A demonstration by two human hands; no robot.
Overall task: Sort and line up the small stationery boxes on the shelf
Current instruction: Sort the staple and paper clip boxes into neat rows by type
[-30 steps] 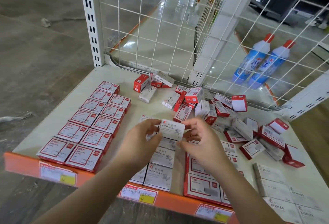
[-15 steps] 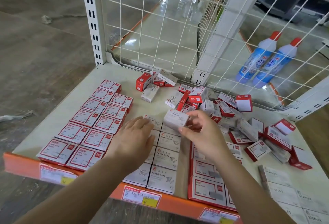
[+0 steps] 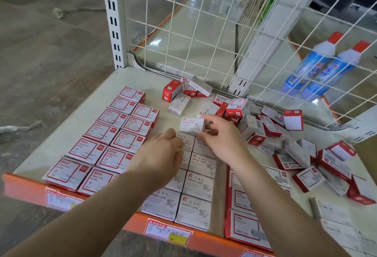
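A white paper clip box [image 3: 192, 126] is sitting at the far end of the white paper clip rows [image 3: 196, 183] on the shelf [image 3: 67, 132]. The right hand [image 3: 221, 138] is pinching its right end. The left hand [image 3: 161, 152] is resting flat, fingers relaxed, on the rows beside it.

Left hand [image 3: 161, 152] now off the white paper-clip box [image 3: 192, 126], lying flat on the white rows [image 3: 195, 185]. Right hand [image 3: 222, 136] alone carrying the box farther back, to the column's far end.
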